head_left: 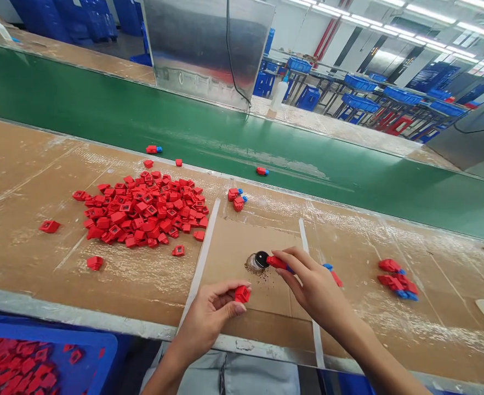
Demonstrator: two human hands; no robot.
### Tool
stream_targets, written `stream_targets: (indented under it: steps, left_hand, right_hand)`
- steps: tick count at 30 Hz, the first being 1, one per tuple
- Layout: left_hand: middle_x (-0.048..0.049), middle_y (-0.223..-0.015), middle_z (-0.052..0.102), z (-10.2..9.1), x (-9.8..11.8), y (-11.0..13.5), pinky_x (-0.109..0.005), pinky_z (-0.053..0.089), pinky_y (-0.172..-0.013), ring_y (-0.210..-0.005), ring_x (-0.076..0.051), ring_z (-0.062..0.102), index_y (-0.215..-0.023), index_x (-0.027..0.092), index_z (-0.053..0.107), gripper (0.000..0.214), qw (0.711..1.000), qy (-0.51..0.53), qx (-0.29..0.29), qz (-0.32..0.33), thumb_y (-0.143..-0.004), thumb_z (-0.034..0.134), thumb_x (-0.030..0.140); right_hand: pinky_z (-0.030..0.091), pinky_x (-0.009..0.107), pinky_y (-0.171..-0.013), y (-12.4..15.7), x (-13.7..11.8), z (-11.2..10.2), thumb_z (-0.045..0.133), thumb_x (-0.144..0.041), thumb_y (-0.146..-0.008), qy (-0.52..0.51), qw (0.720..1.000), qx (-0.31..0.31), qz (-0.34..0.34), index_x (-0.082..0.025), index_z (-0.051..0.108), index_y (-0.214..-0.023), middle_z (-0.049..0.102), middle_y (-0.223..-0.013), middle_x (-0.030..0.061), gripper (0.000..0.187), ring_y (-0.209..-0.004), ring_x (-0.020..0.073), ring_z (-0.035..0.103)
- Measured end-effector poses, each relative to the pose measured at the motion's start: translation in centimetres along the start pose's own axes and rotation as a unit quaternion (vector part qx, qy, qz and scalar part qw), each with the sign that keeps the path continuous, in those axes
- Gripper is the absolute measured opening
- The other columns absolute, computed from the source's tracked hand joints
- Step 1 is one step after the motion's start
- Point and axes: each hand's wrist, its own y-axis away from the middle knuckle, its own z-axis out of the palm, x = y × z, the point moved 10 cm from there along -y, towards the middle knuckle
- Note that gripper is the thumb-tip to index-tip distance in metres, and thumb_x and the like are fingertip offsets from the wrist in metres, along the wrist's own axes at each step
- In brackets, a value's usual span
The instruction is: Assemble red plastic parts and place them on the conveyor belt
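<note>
left fingers [230, 288] clenched on red plastic piece [242, 294] | right fingers [291, 258] pinched black-tipped red plastic piece [277, 262] | both light, stiff, edge-held

Plastic parts [143, 211] heaped on the bench [28, 269], left side. Conveyor belt [102, 93] behind far edge; crate [106, 351] below near-left corner.

Head-worn view, facing forward and down over the bench [102, 274].

Worn on the person's head, the camera looks down from close above the left hand [209, 323] and right hand [315, 285]. Its view runs across the bench to the green conveyor belt [102, 104], with racks [406, 104] far off at upper right and a blue bin [97, 351] cut off at lower left.
</note>
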Motion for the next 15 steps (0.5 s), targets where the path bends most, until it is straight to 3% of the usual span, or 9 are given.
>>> stream_targets:
  steps: [5,15]
  left_hand:
    - [-0.0016,-0.086,0.061,-0.3,0.4,-0.1,-0.021,0.046,-0.07,-0.077,-0.013,0.055,-0.109,0.022,0.075,0.03,0.999,0.028,0.003,0.039,-0.079,0.077,0.025]
    - [-0.0011,-0.086,0.065,-0.8,-0.7,0.0,-0.02,0.047,-0.073,-0.078,-0.012,0.056,-0.103,0.02,0.074,0.029,0.998,0.062,0.031,-0.003,-0.075,0.08,0.025]
  right_hand:
    - [0.056,0.033,-0.068,-0.4,-0.5,-0.2,0.04,-0.025,-0.102,0.009,1.0,0.002,-0.011,-0.023,0.053,-0.125,0.064,-0.109,0.0108,0.027,-0.088,0.023,0.067]
    - [0.055,0.034,-0.071,0.0,-0.3,0.2,0.04,-0.026,-0.103,0.013,1.0,-0.01,-0.001,-0.024,0.053,-0.129,0.062,-0.11,0.0112,0.029,-0.091,0.0231,0.066]
